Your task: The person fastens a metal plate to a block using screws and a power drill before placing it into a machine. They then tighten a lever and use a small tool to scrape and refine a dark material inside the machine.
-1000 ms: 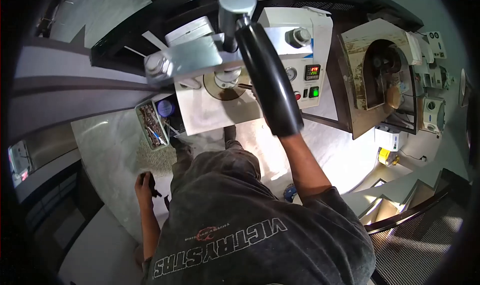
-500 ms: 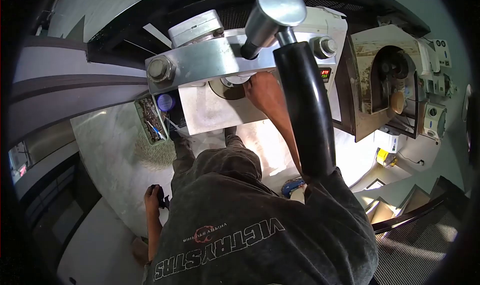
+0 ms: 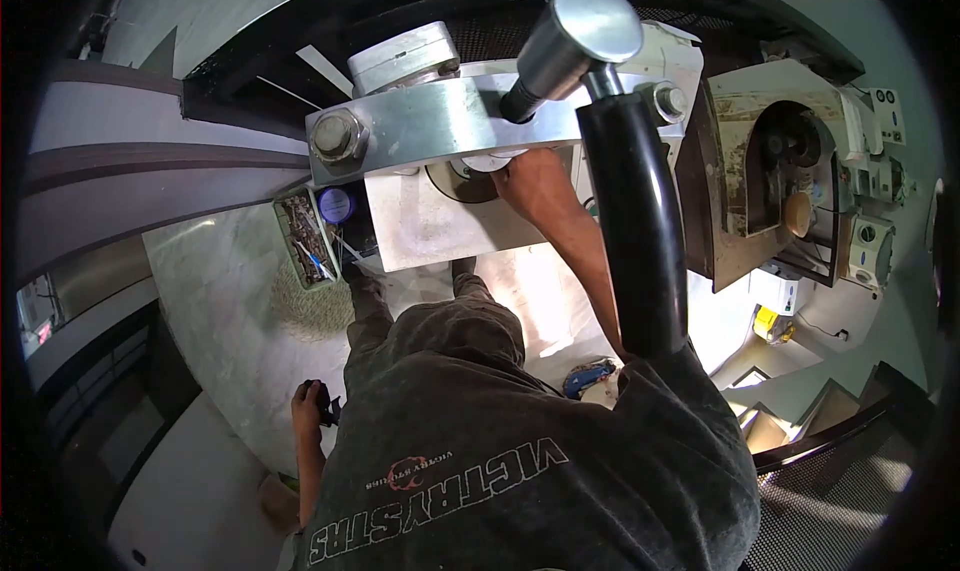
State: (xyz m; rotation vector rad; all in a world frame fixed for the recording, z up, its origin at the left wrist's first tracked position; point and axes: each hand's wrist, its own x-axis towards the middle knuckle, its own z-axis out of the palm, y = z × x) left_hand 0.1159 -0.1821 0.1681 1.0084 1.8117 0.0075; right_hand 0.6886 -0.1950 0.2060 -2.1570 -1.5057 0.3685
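Under the front of a thick metal bar (image 3: 430,121), my right hand (image 3: 532,183) is closed beside a pale round part (image 3: 486,161). The bar and that part hide most of its fingertips, and what they grip cannot be made out. A dark round plate (image 3: 462,185) lies just left of this hand, set in a white flat surface (image 3: 420,233). Down at my left side, my left hand (image 3: 306,407) is wrapped round a small black object (image 3: 326,403). A long black handle (image 3: 635,226) on a metal knob stands in front of my right forearm.
Left of the white surface are a green-rimmed tray (image 3: 283,233) of small pieces and a blue round lid (image 3: 336,205). An open-fronted machine (image 3: 722,171) stands at the right. A blue item (image 3: 588,377) lies on the floor near my right side.
The machine and handle sit slightly farther right and lower in the view. My right hand stays beside the pale round part, and my left hand still holds the black object.
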